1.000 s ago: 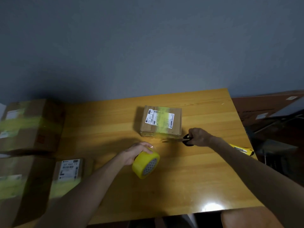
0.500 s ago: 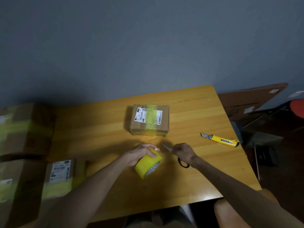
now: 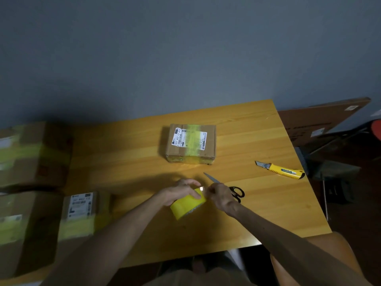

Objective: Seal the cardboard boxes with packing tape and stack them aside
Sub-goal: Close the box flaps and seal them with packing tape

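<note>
My left hand (image 3: 181,191) grips the tape roll (image 3: 186,206), my right hand (image 3: 220,196) holds the scissors (image 3: 237,193); the centre-frame box (image 3: 190,143) looks light and stiff, so I'd grasp its sides.

A dim room with a grey wall and a yellow wood table.

The wall (image 3: 185,48) is plain grey-blue and fills the top half of the view, and it gets darker low down on the left. The table (image 3: 268,207) is yellow-brown wood with long lines in it, and its top is a bit shiny. Its far edge runs along the wall. The floor (image 3: 362,213) to the right of the table is very dark. A big flat brown board (image 3: 321,122) with small white stickers stands there by the wall. Something round and red (image 3: 377,130) peeks in at the right edge. Some dark metal things (image 3: 329,168) sit just beside the table, too dim to make out. A rounded orange-brown seat (image 3: 329,250) shows near the table's front right corner.
</note>
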